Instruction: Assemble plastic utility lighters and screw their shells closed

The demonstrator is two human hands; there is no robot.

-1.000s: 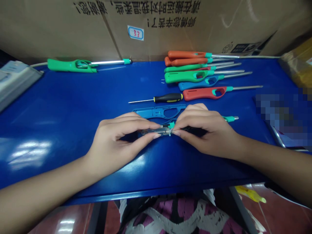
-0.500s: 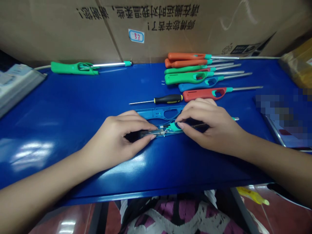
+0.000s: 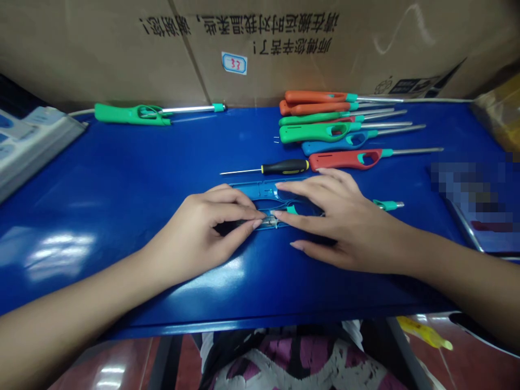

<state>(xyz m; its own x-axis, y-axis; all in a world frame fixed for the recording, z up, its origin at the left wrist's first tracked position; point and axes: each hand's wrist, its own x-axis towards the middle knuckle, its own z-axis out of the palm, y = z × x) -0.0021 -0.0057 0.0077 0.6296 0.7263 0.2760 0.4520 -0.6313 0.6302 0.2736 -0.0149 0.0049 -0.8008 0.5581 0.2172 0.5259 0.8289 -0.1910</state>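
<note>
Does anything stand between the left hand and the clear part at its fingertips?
Nothing visible does: the left hand pinches the clear part directly. The right hand is spread over the blue casing, hiding some of it.

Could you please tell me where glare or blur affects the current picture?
Head view: white glare on the blue tabletop left of the left hand; soft detail on the clear part it pinches; bright reflection on the red floor.

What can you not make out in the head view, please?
In the head view:
Clear tube, left end: hidden by the left hand.
Far blue shell, right part: covered by the right hand.
White device, left part: cut off by the picture's edge.
Two thin metal bits: too small to identify.
</note>
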